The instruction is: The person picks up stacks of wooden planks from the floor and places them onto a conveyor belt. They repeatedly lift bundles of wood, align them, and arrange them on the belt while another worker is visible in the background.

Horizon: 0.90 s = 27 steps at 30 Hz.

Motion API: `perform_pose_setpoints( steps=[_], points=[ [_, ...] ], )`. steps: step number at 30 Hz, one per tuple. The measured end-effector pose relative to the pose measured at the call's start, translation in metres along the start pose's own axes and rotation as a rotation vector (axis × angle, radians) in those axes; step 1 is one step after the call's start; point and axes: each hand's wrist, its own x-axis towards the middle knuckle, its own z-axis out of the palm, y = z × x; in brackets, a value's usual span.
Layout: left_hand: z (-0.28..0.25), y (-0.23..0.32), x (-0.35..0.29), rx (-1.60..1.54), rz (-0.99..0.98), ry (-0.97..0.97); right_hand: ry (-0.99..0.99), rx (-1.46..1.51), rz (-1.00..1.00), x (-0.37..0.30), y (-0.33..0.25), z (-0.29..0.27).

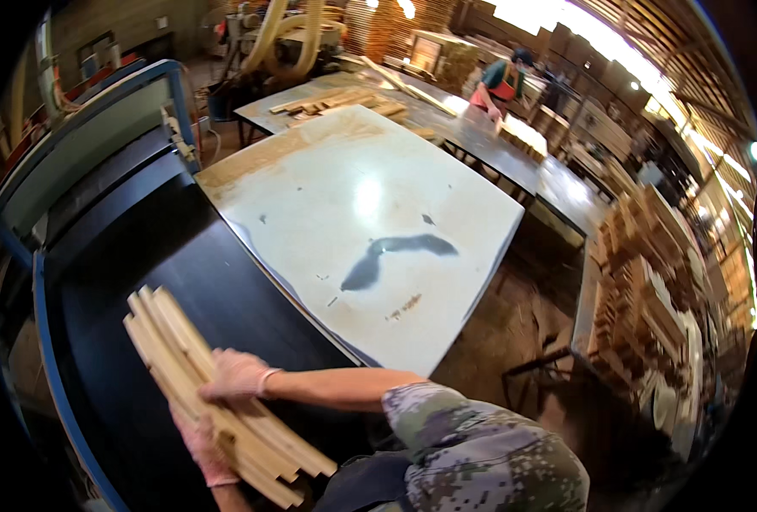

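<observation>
Several pale wooden strips (174,334) lie side by side in a slanting bundle over the black belt (250,324) of a blue-framed machine. My right hand (235,375), in a pinkish glove, is closed over the strips from above, near their middle. On the bundle's near left side, my left hand (201,445), gloved the same way, grips its edge; part of its fingers is hidden by the wood. The strips' near ends are uneven and come close to my body. Whether the bundle touches the belt I cannot tell.
A white-topped table (310,196) with dark stains adjoins the belt. Beyond it stands a metal worktable (558,183) with wooden strips (344,102) on it. Another person (502,85) works at its far side. Stacked wood pieces (643,299) line the right. The machine's blue frame (41,316) borders the belt.
</observation>
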Motion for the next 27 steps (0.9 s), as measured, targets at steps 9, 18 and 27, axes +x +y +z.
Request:
perform_pose_setpoints(
  steps=[9, 18, 27],
  points=[
    [-0.232, 0.098, -0.001, 0.72, -0.156, 0.143, -0.1, 0.109, 0.006, 0.066, -0.159, 0.184],
    [-0.33, 0.117, 0.002, 1.878, -0.378, 0.551, -0.282, -0.011, 0.039, 0.126, -0.265, 0.301],
    [-0.359, 0.087, 0.0, 2.073, 0.23, 0.582, -0.213, 0.192, -0.101, 0.144, -0.24, 0.308]
  ],
)
